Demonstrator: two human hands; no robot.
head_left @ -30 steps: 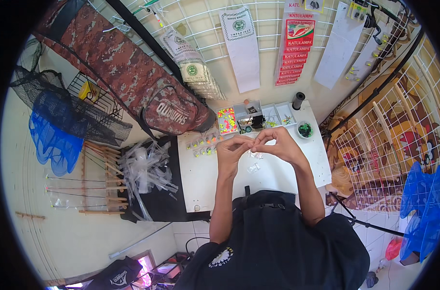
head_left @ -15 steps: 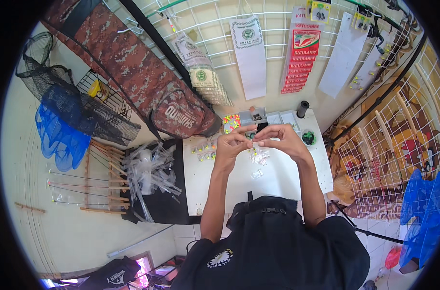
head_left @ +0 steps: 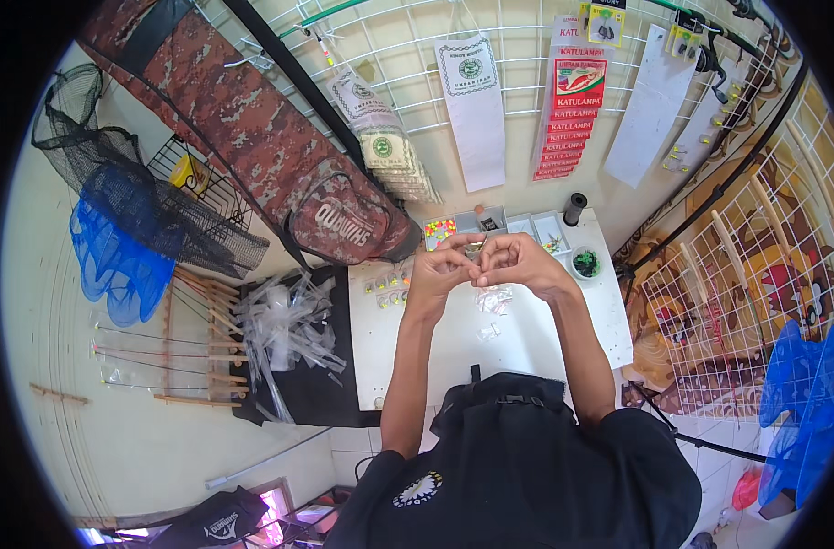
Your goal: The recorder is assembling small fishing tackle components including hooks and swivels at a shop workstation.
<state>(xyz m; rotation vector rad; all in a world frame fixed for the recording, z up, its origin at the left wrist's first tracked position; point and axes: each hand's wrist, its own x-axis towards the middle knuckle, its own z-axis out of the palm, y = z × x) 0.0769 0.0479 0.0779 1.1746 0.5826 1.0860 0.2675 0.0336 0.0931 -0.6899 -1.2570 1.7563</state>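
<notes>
Above the white table (head_left: 417,357), my left hand (head_left: 443,271) and my right hand (head_left: 519,262) meet at the fingertips. Both are closed in a pinch, thumbs against forefingers. What they hold is too small and too hidden by the fingers to name. Small clear plastic packets (head_left: 495,299) lie on the tabletop just below my hands. To the left is a group of little packets (head_left: 389,285) with bright contents. Behind my left hand stands a compartment of colourful beads (head_left: 441,229).
A round tub with dark green pieces (head_left: 585,263) and a black cylinder (head_left: 574,207) stand at the table's right. A camouflage rod bag (head_left: 335,215) leans at the left, beside a heap of clear plastic wrap (head_left: 289,320). Red sachets (head_left: 568,114) hang on the wall grid.
My right hand's fingers have curled in, and its fingertips have come up against those of my left hand. My arms have hardly moved.
</notes>
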